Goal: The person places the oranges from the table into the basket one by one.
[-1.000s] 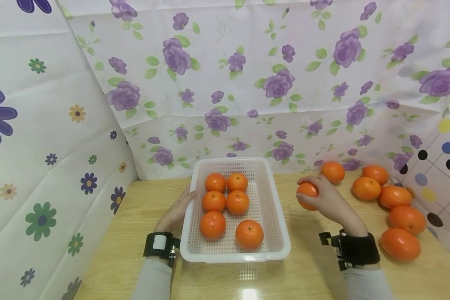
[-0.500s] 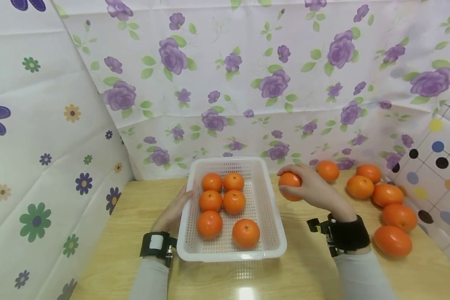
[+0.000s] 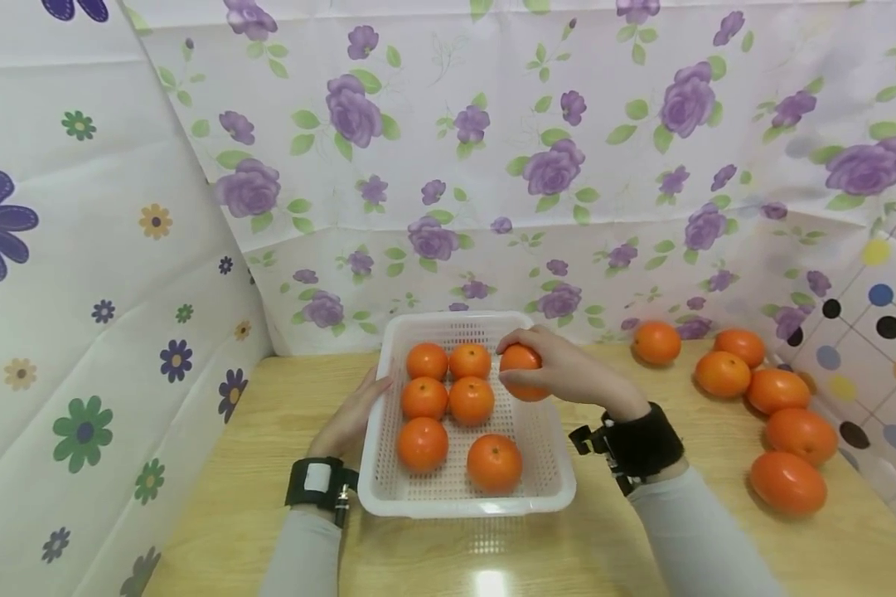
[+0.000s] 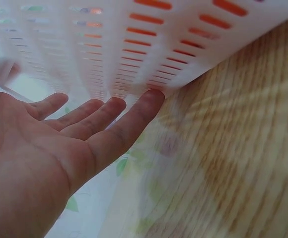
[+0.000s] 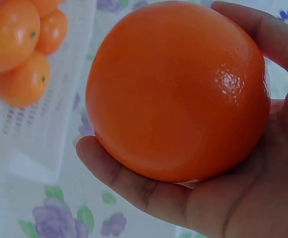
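Note:
A white perforated basket (image 3: 552,452) stands on the wooden table and holds several oranges (image 3: 472,400). My right hand (image 3: 559,369) grips one more orange (image 3: 520,365) above the basket's far right part; in the right wrist view that orange (image 5: 176,91) fills the palm with fingers (image 5: 134,186) curled round it. My left hand (image 3: 354,414) lies with straight fingers against the basket's left wall; in the left wrist view its fingertips (image 4: 146,99) touch the slotted wall (image 4: 149,39).
Several loose oranges (image 3: 787,483) lie on the table (image 3: 268,497) at the right, near the dotted cloth wall. Flowered cloth (image 3: 492,166) closes off the back and the left side. Bare tabletop shows in front of the basket.
My right hand has carried the orange leftward from the table beside the basket to above the basket's far right part. The left hand has stayed at the basket's side.

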Available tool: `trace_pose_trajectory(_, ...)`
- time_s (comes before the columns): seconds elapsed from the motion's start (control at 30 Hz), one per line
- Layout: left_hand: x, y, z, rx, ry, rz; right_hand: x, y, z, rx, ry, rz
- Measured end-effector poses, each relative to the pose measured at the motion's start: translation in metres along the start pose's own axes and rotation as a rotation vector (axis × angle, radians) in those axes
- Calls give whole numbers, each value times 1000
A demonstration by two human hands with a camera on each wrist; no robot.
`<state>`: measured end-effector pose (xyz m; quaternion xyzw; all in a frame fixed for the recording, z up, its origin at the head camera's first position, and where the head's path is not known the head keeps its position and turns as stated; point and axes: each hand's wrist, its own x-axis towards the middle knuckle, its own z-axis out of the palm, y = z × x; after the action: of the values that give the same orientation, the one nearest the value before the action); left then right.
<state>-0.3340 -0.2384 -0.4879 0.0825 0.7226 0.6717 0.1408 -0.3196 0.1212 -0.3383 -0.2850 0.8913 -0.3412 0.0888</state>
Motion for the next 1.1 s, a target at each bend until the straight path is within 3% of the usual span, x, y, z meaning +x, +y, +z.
trace_pose_trajectory(0.33,-1,2,1,-7,-9,-14,24,-16,23,-20,-136,-4)
trace_pose_trajectory(0.63,-2,2,0,-26,-2,-8,43,-24,44,-102,-193,-46)
trace_pose_trajectory(0.87,-2,2,0,-43,-12,-9,50,-30,64,-165,-308,56)
trace_pose_trajectory(1.1,1,1,0,-34,-7,-10,54,-30,78,-248,-369,80)
